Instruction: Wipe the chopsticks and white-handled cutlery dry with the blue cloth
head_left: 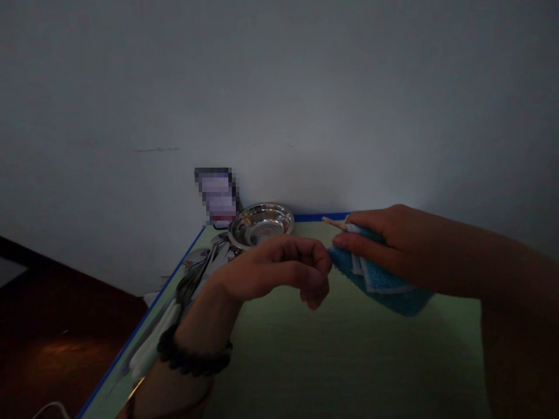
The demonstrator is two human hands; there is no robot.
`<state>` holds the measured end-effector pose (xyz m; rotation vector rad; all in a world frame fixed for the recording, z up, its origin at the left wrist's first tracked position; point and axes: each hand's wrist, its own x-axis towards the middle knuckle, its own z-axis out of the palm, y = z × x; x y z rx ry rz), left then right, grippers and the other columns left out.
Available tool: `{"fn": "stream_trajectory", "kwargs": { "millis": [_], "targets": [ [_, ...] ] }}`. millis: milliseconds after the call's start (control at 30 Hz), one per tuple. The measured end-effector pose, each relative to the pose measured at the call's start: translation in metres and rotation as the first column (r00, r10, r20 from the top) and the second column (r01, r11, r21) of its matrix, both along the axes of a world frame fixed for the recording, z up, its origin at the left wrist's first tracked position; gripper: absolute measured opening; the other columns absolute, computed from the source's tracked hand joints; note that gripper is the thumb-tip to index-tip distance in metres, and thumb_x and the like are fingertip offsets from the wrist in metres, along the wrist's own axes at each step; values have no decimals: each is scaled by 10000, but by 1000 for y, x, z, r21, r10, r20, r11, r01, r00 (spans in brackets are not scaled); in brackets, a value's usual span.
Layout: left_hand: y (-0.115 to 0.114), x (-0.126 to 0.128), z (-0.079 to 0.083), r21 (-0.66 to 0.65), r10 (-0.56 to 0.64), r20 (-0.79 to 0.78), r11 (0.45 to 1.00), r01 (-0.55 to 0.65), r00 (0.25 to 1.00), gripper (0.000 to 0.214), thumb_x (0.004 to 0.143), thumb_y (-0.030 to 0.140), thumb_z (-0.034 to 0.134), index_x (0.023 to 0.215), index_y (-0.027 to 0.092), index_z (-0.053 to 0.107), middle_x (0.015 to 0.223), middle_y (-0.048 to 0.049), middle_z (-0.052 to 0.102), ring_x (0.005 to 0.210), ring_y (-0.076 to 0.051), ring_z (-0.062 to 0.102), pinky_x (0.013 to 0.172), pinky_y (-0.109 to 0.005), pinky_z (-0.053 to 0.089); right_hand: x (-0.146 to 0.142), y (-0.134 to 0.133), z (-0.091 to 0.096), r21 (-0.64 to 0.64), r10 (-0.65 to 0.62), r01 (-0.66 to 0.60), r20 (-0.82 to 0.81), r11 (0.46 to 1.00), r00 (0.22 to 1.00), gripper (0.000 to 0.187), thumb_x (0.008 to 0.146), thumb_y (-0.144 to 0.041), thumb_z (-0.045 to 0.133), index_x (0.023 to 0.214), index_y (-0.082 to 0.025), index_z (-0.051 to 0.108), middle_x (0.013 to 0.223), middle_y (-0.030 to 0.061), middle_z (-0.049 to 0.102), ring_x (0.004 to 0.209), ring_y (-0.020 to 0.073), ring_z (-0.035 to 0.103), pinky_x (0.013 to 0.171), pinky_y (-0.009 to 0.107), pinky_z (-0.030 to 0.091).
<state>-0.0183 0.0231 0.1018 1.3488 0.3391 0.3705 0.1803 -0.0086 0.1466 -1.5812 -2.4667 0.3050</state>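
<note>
One right hand [395,235] grasps a blue cloth [386,286] and thin stick [334,223] near the tabletop [349,361]'s far edge, maybe a wiping step needing a snug grip, but what the curled left hand [277,265] holds can't be told.

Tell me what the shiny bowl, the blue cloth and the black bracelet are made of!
The shiny bowl looks like polished metal, perhaps stainless steel: mirror-like glints. The blue cloth seems soft terry fabric: fuzzy, folded. The black bracelet has round beads, maybe wood, stone or plastic; too dark to tell.
</note>
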Motion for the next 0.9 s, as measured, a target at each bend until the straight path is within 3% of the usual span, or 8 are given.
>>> {"fn": "stream_trajectory", "kwargs": {
  "millis": [200,333,400,500,600,767,833,900],
  "targets": [
    [0,1,3,77,4,-30,997,-1,1000,106,774,215,506,692,154,535,544,28,503,568,-119,529,582,-259,413,-1,0,2,-11,20,-20,-6,1000,1000,393,842,-492,355,804,-191,604,731,34,627,540,101,521,460,211,314],
    [2,5,2,425,176,-171,901,-88,970,259,872,279,402,706,148,550,580,9,546,545,-93,526,558,-226,417,1,1,1,-28,-7,6,-39,1000,999,423,833,-531,339,788,-199,598,694,23,625,505,98,515,445,209,319],
    [6,6,-4,765,411,-163,627,-148,897,326,882,326,401,659,148,559,546,14,533,511,-85,498,508,-210,383,4,3,-1,-22,-36,35,-38,999,999,447,814,-567,345,798,-199,598,693,32,626,508,108,522,444,216,328],
    [13,7,-17,981,571,193,-107,-161,798,393,837,369,495,512,151,528,450,36,458,443,-77,430,463,-217,320,10,6,-4,-20,-69,69,-16,997,997,440,792,-576,379,835,-197,599,734,49,637,539,127,541,462,226,347],
    [16,6,-25,873,455,434,-425,-239,778,311,784,365,585,553,158,551,468,44,494,448,-74,457,466,-212,336,13,6,-4,-40,-78,77,-14,996,997,416,781,-567,407,860,-208,601,764,45,644,554,130,551,468,224,353],
    [12,8,-22,816,389,562,-406,-411,730,212,695,325,690,624,159,580,516,41,557,491,-76,510,502,-206,384,13,4,-2,-132,-23,12,-79,991,997,368,771,-546,444,855,-225,602,771,22,645,547,113,556,454,206,352],
    [11,9,-21,869,468,490,-191,-457,736,202,681,318,701,633,154,593,526,39,568,479,-68,495,481,-197,374,13,4,-1,-176,-9,-10,-109,984,994,345,771,-529,456,847,-226,603,750,13,642,534,106,553,443,201,348],
    [12,9,-22,868,516,289,214,-448,807,198,694,324,687,649,151,603,537,35,577,476,-65,489,456,-183,369,13,4,-2,-195,-9,-16,-130,981,991,333,758,-513,483,843,-218,611,721,11,639,517,103,545,430,202,336]
  ]
}}
